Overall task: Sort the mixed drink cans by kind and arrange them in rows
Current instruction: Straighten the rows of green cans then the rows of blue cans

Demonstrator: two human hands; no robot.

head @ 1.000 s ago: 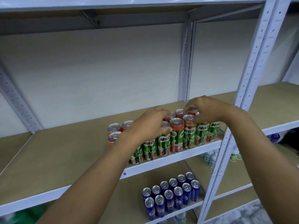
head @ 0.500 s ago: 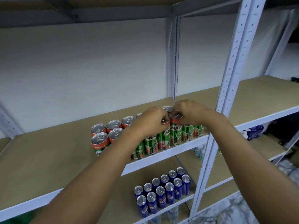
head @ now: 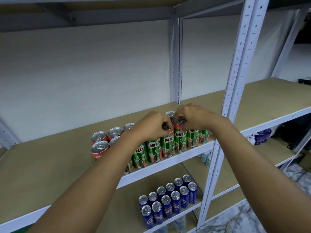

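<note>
The chief risk here is a toppled row. The green Milo cans point(head: 168, 145) stand packed shoulder to shoulder along the front lip of the shelf point(head: 50, 165), directly beneath both hands, and each hand works at a rim rather than a body. A sideways tug on one tall, narrow can would likely knock its neighbour, and anything that tips forward has only the shelf edge to stop it before it drops toward the blue cans point(head: 168, 199) on the lower shelf, below the wrists. A slip is also possible, since a fingertip pinch on a smooth metal top gives little purchase.

The left hand point(head: 152, 126) is curled tightly, its fingertips pinching the top of one Milo can point(head: 168, 143) in the front row. The right hand point(head: 193, 117) is likewise closed, thumb and fingers gripping the lid rim of the adjacent can point(head: 180, 137), just beside the left hand's. The two hands nearly touch. Whether either can is lifted clear of the shelf is hard to judge from this angle; both appear upright.

Further Milo cans with orange-banded tops point(head: 99, 143) stand in rows to the left of the left forearm and behind the hands.
</note>
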